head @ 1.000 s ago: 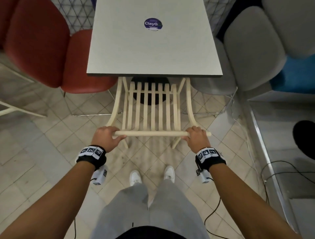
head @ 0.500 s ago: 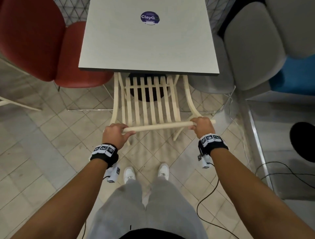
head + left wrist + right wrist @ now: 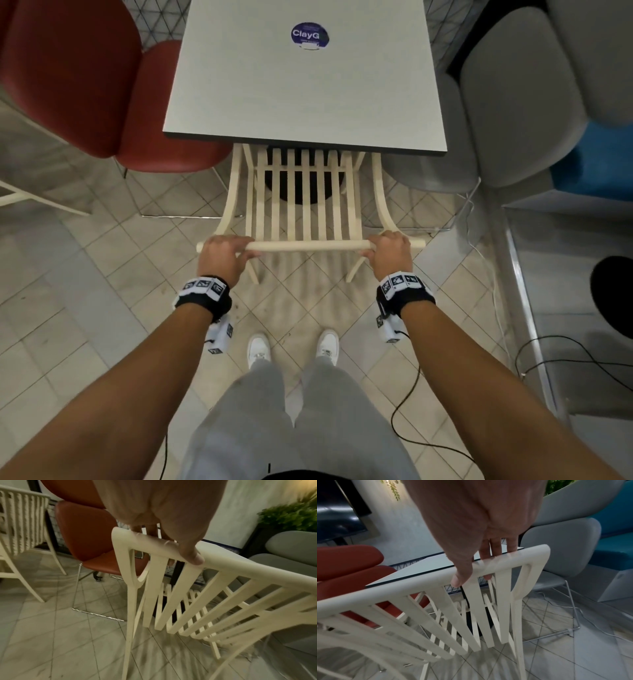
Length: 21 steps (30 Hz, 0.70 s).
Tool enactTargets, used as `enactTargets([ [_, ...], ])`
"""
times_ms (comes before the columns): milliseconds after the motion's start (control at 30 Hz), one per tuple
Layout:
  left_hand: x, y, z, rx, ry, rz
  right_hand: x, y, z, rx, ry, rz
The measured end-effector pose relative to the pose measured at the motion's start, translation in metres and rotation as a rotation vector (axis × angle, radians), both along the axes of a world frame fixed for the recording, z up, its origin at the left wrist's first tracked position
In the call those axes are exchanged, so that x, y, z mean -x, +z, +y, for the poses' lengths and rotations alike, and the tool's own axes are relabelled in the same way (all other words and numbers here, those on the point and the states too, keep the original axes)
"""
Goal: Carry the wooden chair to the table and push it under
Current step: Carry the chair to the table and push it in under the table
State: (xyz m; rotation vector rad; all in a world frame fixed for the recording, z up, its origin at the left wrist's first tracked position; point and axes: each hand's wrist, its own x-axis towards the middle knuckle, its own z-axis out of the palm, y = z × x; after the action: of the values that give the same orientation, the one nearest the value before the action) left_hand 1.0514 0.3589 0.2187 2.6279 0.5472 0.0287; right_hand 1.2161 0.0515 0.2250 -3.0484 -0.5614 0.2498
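The cream slatted wooden chair [image 3: 310, 205] stands in front of me with its seat tucked under the near edge of the grey square table [image 3: 305, 89]. My left hand [image 3: 224, 255] grips the left end of the top rail [image 3: 310, 245], and my right hand [image 3: 388, 253] grips the right end. In the left wrist view my left hand [image 3: 164, 536] has its thumb lying along the rail of the chair [image 3: 214, 588] and fingers wrapped behind it. In the right wrist view my right hand [image 3: 476, 563] curls over the rail of the chair [image 3: 436, 599] the same way.
A red chair [image 3: 89, 85] stands close on the table's left, a grey chair [image 3: 513, 102] on its right, with a blue seat [image 3: 596, 161] beyond. Black cables [image 3: 565, 363] lie on the tiled floor at right. Another cream chair [image 3: 18, 534] stands far left.
The chair has slid forward so more of its seat is under the table, and its top rail, tilted half a second ago, is level again. Both hands kept their grip.
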Motion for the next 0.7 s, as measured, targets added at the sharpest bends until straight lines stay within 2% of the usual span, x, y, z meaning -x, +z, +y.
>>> enactTargets([
  [200, -0.014, -0.010, 0.030, -0.107, 0.010, 0.056, -0.004, 0.001, 0.021, -0.063, -0.006, 0.030],
  [700, -0.004, -0.008, 0.023, -0.003, 0.025, -0.005, 0.012, 0.006, -0.006, -0.125, 0.018, 0.015],
])
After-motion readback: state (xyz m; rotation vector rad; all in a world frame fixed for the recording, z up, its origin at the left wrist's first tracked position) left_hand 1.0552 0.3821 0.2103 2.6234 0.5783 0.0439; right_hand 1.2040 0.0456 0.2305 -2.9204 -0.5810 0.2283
